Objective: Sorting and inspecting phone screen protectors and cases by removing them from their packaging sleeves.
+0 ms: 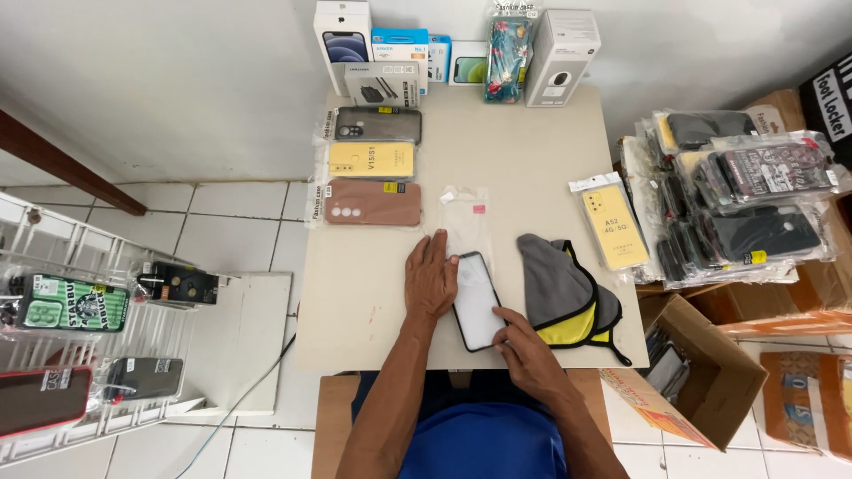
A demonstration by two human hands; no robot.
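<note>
A blue shirt [484,448] fills the bottom edge, below the beige table [373,302]. On the table lies a phone [477,302], its pale screen up. The left hand [431,279] rests flat at the phone's left edge, fingers together and extended. The right hand [525,346] touches the phone's lower right corner, fingers loosely curled. Just right of the phone sits a grey and yellow cloth [564,297]; above it lies a clear plastic sleeve [465,217]. Further up and left of the phone, 3 packaged cases [373,164] lie in a column. White floor tiles [231,231] surround the table, and a cardboard box [701,381] stands right of the phone.
</note>
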